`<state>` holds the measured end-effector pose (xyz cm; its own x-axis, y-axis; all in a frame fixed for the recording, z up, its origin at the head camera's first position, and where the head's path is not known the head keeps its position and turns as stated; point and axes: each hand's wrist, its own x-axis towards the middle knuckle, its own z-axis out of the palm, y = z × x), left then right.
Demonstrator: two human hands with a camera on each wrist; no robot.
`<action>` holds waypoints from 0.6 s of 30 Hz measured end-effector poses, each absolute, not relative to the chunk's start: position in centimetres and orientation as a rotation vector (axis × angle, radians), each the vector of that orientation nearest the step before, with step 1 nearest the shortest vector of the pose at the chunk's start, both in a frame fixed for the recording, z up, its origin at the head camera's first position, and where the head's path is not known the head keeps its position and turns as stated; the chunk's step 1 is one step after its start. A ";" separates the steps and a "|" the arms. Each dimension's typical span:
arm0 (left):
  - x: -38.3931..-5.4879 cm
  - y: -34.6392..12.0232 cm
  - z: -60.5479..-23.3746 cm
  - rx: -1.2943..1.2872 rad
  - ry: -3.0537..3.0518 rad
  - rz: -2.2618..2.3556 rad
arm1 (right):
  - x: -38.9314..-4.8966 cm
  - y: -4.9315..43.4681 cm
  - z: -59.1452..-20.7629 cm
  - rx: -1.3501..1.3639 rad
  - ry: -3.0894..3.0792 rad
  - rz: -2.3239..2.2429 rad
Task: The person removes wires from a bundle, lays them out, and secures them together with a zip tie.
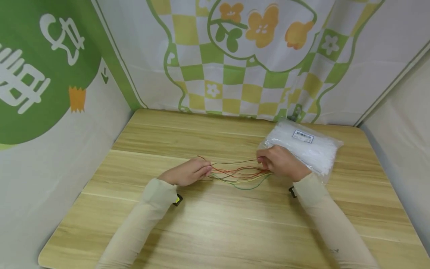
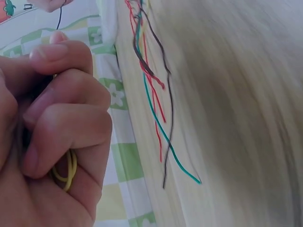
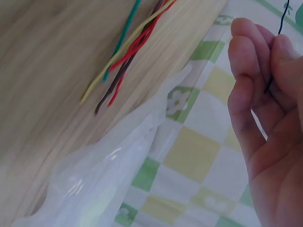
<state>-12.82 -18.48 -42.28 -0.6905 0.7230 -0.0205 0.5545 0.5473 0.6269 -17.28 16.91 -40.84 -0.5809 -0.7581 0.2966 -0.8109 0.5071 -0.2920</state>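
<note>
Pale beige cloth covers both forearms on the near side of the wire bundle (image 1: 240,175); the left sleeve (image 1: 132,228) lies to the bundle's near left and the right sleeve (image 1: 332,220) to its near right. At each wrist, just past the cuff, a small dark device shows: the left device (image 1: 178,200) has a bright yellow-green patch, while the right device (image 1: 292,192) is mostly hidden. The wood-grain worktop (image 1: 201,231) spreads out under and around the bundle.

The bundle itself, loose strands of red, green, yellow and dark brown, lies on the worktop between the two hands, the green one bowing out on its near side. At the bundle's left end is the left hand (image 1: 188,172), its fingers curled around a dark wire (image 1: 235,163) that leaves near the fingertips; a yellow loop (image 2: 71,175) shows under the curled fingers, against the palm. At the bundle's right end, the right hand (image 1: 280,160) pinches the other end of the dark wire between thumb and fingers, so that strand runs nearly straight along the bundle's far side.

Beyond the bundle's right end sits a clear plastic bag (image 1: 314,153) with white contents and a barcode label (image 1: 303,136). Farthest behind the bundle hangs a checked curtain (image 1: 231,74) in green, yellow and white, with orange flowers.
</note>
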 end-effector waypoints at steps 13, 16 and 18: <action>-12.0 -21.4 -42.3 0.816 2.444 0.920 | -17.6 20.2 -41.2 1.304 -2.633 0.602; -11.9 -22.0 -42.2 0.819 2.454 0.891 | -17.6 20.8 -41.2 1.287 -2.648 0.611; -11.9 -22.3 -42.3 0.833 2.460 0.865 | -17.6 21.2 -41.1 1.273 -2.670 0.608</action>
<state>-11.93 -22.30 -42.32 -0.7419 0.6490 -0.1685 0.4008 0.6306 0.6646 -17.62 21.21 -41.14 -0.6386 -0.7183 0.2762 -0.7671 0.5653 -0.3033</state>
